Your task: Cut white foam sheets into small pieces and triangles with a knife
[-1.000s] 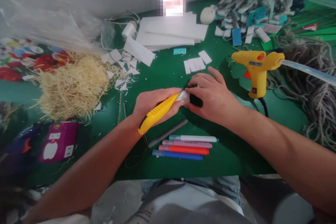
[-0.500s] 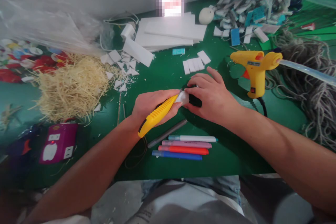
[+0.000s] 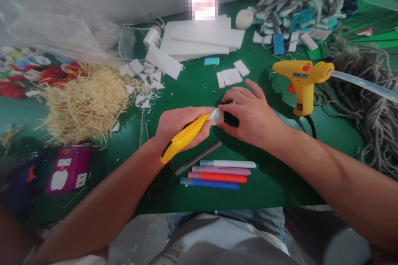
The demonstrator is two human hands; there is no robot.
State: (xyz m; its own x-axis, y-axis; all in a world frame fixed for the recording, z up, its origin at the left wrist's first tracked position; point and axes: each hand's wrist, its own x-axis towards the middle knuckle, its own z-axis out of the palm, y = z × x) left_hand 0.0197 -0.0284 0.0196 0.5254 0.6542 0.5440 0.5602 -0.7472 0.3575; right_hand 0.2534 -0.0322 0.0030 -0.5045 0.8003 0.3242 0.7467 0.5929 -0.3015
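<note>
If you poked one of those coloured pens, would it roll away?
The blue pen would probably roll, since it looks long and rounded and lies loose on the green table. It might soon bump the red pen lying close alongside. It's likely light and stiff, being slim and straight.

Utility knife (image 3: 185,137) between straw heap (image 3: 88,103) and glue gun (image 3: 303,85), markers (image 3: 219,170) in front, foam boards (image 3: 203,35) stacked behind (a bit askew), yarn (image 3: 370,95) at far right

On the right I observe a yellow glue gun (image 3: 303,85); on the left, a purple power box (image 3: 70,169).
</note>
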